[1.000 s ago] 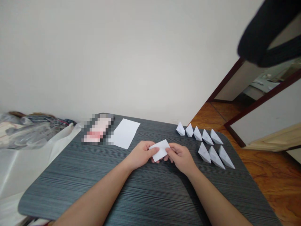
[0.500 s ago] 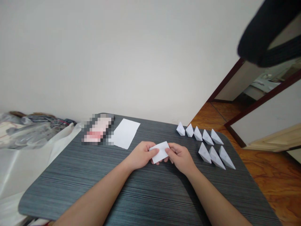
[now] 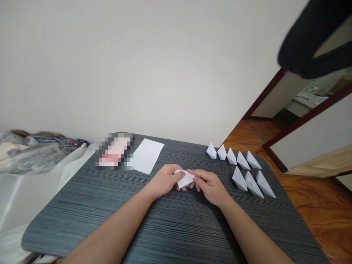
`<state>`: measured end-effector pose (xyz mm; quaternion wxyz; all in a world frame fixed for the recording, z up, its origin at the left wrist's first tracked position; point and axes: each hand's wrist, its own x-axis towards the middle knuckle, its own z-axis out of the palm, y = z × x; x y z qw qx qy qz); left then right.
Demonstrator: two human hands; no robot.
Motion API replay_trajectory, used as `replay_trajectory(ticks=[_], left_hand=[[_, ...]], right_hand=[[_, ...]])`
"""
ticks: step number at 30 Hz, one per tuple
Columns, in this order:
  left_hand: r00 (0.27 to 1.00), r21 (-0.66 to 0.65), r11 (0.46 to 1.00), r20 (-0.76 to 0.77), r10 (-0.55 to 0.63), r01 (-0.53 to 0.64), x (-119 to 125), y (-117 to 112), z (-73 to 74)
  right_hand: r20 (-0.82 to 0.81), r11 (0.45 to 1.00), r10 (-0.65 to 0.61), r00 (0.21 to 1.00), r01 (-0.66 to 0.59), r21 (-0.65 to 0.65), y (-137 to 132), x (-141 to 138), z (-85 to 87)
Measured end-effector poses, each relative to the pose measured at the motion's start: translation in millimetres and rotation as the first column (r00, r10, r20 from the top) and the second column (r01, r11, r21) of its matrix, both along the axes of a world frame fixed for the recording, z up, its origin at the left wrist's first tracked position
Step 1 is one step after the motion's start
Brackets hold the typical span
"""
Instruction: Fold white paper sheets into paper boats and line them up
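Note:
Between my two hands is a small folded piece of white paper (image 3: 186, 179), held above the middle of the table. My left hand (image 3: 165, 180) grips its left side, with the thumb flat on top and the fingertips beneath. At the right side, my right hand (image 3: 210, 185) pinches the paper's upper right corner between thumb and forefinger. That corner looks bent over; the fingers hide part of it. Flat sheets of white paper (image 3: 147, 156) lie beyond my left hand. Several folded white paper boats (image 3: 239, 183) stand in two rows to the right of my right hand.
The dark wood-grain table (image 3: 110, 198) has its far edge along a pale wall (image 3: 154, 66). A pixelated pink and dark object (image 3: 114, 150) lies at the back left. Plastic-wrapped items (image 3: 46, 150) sit left of the table. A dark strap (image 3: 299, 47) hangs into the upper right.
My right thumb and forefinger have moved up to the paper's upper right corner and bent it over, so less of the paper shows. My left hand has hardly moved.

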<state>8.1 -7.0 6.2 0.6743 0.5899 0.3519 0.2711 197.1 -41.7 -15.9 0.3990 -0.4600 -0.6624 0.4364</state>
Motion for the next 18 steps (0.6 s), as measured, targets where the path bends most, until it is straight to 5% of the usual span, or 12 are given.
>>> replay_trajectory(ticks=[6, 18], left_hand=[[0.999, -0.009, 1.000, 0.019, -0.026, 0.026, 0.5, -0.4, -1.0], [0.997, -0.079, 0.995, 0.041, 0.060, -0.057, 1.1, 0.3, 2.7]], right_hand=[[-0.098, 0.996, -0.045, 0.994, 0.038, -0.077, -0.6, -1.0, -0.2], [0.050, 0.990, 0.048, 0.998, -0.054, 0.129, 3.4, 8.7, -2.0]])
